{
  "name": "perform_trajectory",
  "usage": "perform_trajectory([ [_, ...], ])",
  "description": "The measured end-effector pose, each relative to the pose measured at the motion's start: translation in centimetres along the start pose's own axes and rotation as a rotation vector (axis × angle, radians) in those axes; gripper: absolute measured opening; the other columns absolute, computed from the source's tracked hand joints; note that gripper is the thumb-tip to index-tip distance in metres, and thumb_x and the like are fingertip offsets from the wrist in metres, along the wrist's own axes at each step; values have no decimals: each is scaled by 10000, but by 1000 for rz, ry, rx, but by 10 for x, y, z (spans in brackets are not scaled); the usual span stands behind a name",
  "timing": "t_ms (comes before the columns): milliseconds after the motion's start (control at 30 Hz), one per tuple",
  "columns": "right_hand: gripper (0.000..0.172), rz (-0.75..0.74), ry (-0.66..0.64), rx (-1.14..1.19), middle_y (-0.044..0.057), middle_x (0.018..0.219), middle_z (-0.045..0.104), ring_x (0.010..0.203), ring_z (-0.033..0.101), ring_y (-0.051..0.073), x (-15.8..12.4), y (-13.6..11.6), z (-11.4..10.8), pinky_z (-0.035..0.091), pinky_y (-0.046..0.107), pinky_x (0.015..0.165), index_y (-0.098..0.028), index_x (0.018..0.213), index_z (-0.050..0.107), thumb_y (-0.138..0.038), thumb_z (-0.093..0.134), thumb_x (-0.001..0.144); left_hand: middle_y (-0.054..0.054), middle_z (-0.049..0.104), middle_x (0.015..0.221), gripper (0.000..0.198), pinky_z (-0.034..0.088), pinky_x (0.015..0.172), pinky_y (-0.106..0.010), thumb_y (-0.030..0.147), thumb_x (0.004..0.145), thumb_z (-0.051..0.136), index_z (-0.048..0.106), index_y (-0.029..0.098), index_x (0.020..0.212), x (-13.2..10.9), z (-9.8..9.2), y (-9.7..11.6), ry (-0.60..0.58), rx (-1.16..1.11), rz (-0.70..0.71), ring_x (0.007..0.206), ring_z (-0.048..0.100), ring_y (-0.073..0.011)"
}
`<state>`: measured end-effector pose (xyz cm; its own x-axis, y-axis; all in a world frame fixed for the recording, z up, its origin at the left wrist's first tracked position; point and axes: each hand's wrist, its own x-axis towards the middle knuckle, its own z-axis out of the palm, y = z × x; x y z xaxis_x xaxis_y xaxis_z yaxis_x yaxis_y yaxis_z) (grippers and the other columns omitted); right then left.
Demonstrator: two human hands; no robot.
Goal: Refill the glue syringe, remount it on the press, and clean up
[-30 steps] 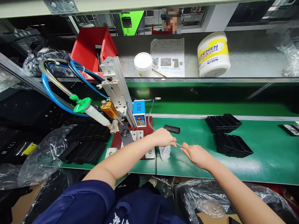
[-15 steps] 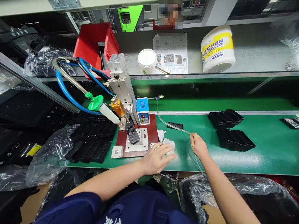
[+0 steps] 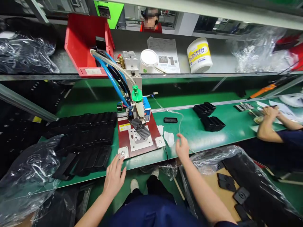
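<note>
My left hand (image 3: 115, 173) is open, its fingers spread near the left button pad (image 3: 123, 153) at the front corner of the dark red machine base. Over the green bench edge, my right hand (image 3: 182, 147) has its fingers apart and holds nothing; the clear thin tube (image 3: 181, 118) runs down close to its fingertips. A ribbed black part (image 3: 140, 127) lies tilted on the metal fixture plate (image 3: 149, 142), below the white syringe (image 3: 140, 108) with its green cap. Between the machine and my right hand lies a crumpled white wipe (image 3: 169, 139). The right button pad (image 3: 160, 142) is untouched.
Black trays (image 3: 99, 135) crowd the bench's left side, and more black trays (image 3: 212, 123) stand right. A small black tray (image 3: 170, 120) lies behind the wipe. Another person's hands (image 3: 270, 113) work at far right. An open plastic-lined box (image 3: 213, 189) stands below the bench.
My left hand has moved left, from beside the wipe to the left button pad. My right hand has let go of the tube and moved left. The view has shifted.
</note>
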<state>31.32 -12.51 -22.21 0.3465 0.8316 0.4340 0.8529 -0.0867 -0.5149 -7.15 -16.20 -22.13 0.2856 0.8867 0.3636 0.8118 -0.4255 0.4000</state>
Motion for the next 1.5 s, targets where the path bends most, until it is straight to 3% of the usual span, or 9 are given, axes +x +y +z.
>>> perform_trajectory([
  [100,363,-152,-98,-4,141,1157,600,1109,515,247,-44,-40,5,428,420,947,-137,1212,531,-196,361,897,-133,446,1431,607,469,949,-478,258,891,452,269,244,1469,-6,11,-16,-90,59,77,1299,446,-306],
  [233,464,-146,-276,-99,129,1307,529,1216,435,248,-70,-63,7,410,401,950,-135,1338,449,-148,373,881,-171,465,1406,462,454,969,-434,261,904,427,454,136,1348,-8,22,-24,-162,139,149,1284,459,-288],
  [400,525,-134,-496,-235,95,1395,469,1244,395,242,-72,-65,5,393,371,941,-151,1384,423,-116,391,860,-168,476,1398,415,464,956,-433,236,893,416,526,135,1281,-2,22,-19,-162,207,117,1249,493,-291],
  [700,580,-172,-596,-369,67,1484,353,1235,376,263,-61,-65,10,376,385,918,-182,1412,399,-105,418,837,-154,513,1369,396,460,958,-438,224,889,436,543,133,1260,0,17,-15,-138,236,132,1271,475,-295],
  [833,555,-173,-609,-365,57,1490,345,1223,382,262,-61,-64,9,382,388,908,-178,1393,424,-115,415,841,-184,462,1405,459,404,1020,-453,270,884,499,480,138,1324,37,-17,18,110,161,162,1354,367,-299],
  [1000,510,-174,-609,-356,58,1486,351,1239,363,265,-60,-62,8,379,397,908,-172,1359,458,-123,413,854,-90,198,1556,737,16,1156,-559,459,782,635,354,273,1437,146,-102,102,576,149,416,1444,37,-320],
  [1100,474,-175,-617,-350,56,1480,361,1235,367,269,-58,-60,8,379,395,899,-168,1321,493,-125,418,855,-4,287,1530,657,-194,1118,-519,558,796,574,401,360,1399,209,-147,139,490,182,575,1447,29,-284],
  [1200,447,-159,-605,-310,45,1463,390,1221,378,264,-56,-58,9,378,383,892,-174,1285,521,-121,414,854,9,303,1520,609,-244,1093,-481,528,859,499,337,376,1426,247,-175,151,302,228,699,1440,148,-245],
  [1500,414,-114,-611,-214,59,1449,412,1231,372,253,-53,-54,10,354,384,917,-170,1260,543,-140,404,871,10,271,1532,657,-239,1095,-513,597,791,559,407,371,1388,250,-196,122,329,279,545,1448,81,-275],
])
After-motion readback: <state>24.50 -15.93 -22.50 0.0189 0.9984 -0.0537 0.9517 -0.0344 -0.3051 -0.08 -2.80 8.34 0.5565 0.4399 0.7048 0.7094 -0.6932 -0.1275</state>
